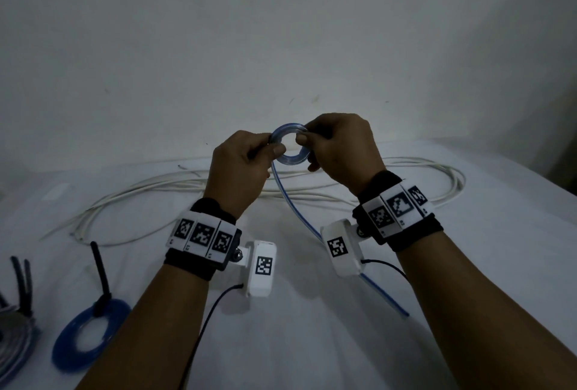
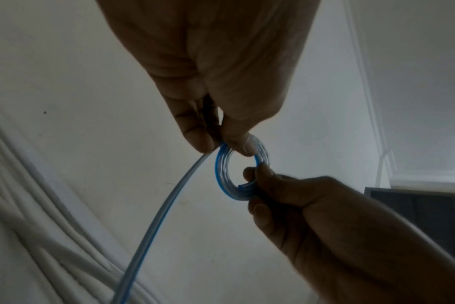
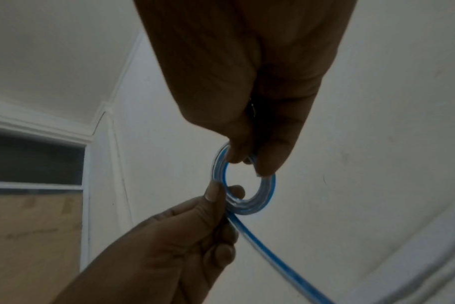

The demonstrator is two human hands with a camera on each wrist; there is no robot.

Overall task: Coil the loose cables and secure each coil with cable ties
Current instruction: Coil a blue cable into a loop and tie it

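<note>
The small coil of clear blue-striped cable (image 1: 290, 148) is sitting mid-frame, raised off the white table (image 1: 468, 264); the left hand (image 1: 242, 171) is pinching its left rim, the right hand (image 1: 338, 149) its right, likely keeping loops together while the tail is trailing down; loose white cable (image 1: 437, 177) is lying behind; a plain white wall (image 1: 281, 30) is filling the upper frame.

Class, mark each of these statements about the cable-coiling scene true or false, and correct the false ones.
1. Both hands hold the small blue-striped coil. True.
2. The white cable is already tied with a cable tie. False: it lies loose on the table.
3. The coil's free tail trails down to the table. True.
4. The finished blue coil lies by the right hand. False: it lies on the left hand's side.
</note>
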